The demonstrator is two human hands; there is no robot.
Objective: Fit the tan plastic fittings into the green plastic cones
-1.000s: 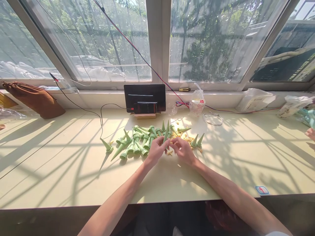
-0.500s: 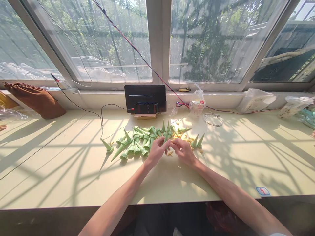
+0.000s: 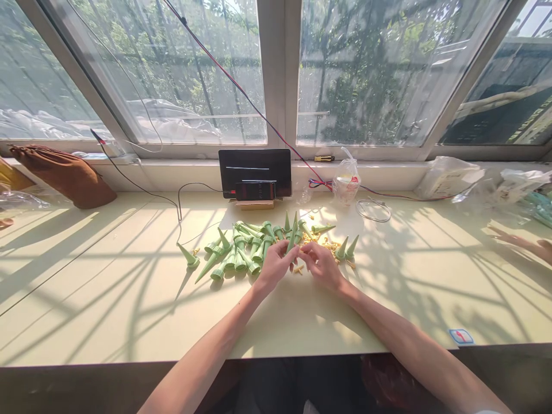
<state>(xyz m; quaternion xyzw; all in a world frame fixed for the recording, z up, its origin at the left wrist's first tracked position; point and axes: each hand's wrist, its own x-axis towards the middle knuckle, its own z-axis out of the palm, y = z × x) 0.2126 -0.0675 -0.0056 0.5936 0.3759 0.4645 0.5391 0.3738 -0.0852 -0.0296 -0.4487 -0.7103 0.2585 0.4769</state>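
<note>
On the pale table, under the windows, a brown pouch lies slumped at the far left. Right of it, apart from the rest, one green cone stands tilted on its flared base, a small yellow bit beside it. Next comes a loose heap of green cones, lying and leaning every way, some with their open ends toward the person. Behind the heap a black tablet is propped up, a phone resting in front of it. At the heap's right edge the left hand grasps a single green cone, its point up and leaning slightly right. The right hand meets it near the base, thumb and fingers drawn together; whether they pinch a small piece I cannot tell. Yellow pieces lie scattered behind and around this hand, and just right of it two green cones stand points up. Farther back sits a plastic-wrapped cup. At the far right another person's hand reaches in over the table.
</note>
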